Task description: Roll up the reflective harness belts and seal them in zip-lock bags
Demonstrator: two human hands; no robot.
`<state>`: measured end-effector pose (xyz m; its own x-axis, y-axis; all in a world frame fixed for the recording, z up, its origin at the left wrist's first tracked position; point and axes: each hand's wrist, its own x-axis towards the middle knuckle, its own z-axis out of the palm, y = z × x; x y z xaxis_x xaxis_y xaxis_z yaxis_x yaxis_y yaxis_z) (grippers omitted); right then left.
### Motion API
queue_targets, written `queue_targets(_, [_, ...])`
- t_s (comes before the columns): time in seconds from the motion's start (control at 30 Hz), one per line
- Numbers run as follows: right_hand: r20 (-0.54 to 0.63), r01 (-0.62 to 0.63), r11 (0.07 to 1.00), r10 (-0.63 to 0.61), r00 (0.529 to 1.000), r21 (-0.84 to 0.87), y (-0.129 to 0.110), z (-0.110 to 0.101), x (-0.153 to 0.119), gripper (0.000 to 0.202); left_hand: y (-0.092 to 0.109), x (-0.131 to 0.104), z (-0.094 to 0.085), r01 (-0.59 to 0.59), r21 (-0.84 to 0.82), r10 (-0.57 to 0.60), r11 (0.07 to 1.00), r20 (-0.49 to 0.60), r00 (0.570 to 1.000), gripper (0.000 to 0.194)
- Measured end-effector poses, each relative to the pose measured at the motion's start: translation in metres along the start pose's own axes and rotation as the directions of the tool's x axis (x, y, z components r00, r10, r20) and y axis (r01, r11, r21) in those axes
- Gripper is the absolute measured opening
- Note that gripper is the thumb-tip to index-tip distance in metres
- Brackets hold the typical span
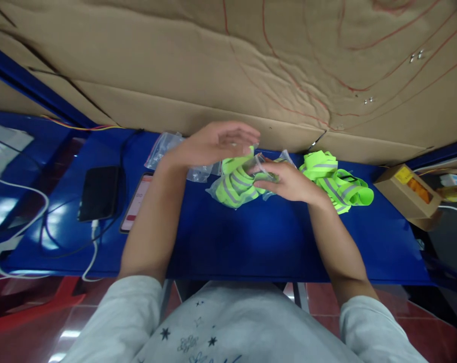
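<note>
A clear plastic zip bag point(234, 194) lies on the blue table with a neon-yellow reflective strap point(228, 184) folded inside it. Part of the strap sticks up at the bag's mouth. My right hand point(287, 180) pinches the bag's open edge from the right, its fingertips partly hidden by the plastic. Over the bag's upper left side hovers my left hand point(223, 141), fingers stretched out and slightly curved, holding nothing that I can see. Further right, beyond my right wrist, a loose pile of neon-yellow reflective straps point(336, 184) rests on the table.
Clear plastic bags point(164, 148) lie behind my left wrist. To the left are a black phone point(99, 194) on a white cable and another phone point(137, 199) with a lit screen. A cardboard box point(408, 191) stands at the right; a cardboard wall point(175, 65) rises behind.
</note>
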<state>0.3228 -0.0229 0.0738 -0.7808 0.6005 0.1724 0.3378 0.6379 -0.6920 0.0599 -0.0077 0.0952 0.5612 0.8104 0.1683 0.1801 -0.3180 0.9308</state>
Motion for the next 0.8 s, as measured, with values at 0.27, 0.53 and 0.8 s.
queue_targets(0.27, [-0.171,-0.002,0.995,-0.014,0.985,-0.097,-0.028,-0.022,-0.01,0.033,-0.013,0.004,0.001,-0.011,0.029,0.006,1.0,0.149,0.989,0.038])
queue_targets(0.53, [-0.056,-0.05,0.995,0.045,0.997,-0.091,-0.027,-0.017,-0.01,0.022,-0.013,0.01,0.018,-0.068,-0.046,0.07,0.997,0.058,0.996,0.031])
queue_targets(0.8, [0.054,-0.055,0.995,0.06,0.997,-0.085,-0.022,-0.016,-0.01,0.038,-0.01,0.009,0.013,-0.07,0.003,0.07,0.998,0.017,0.997,0.028])
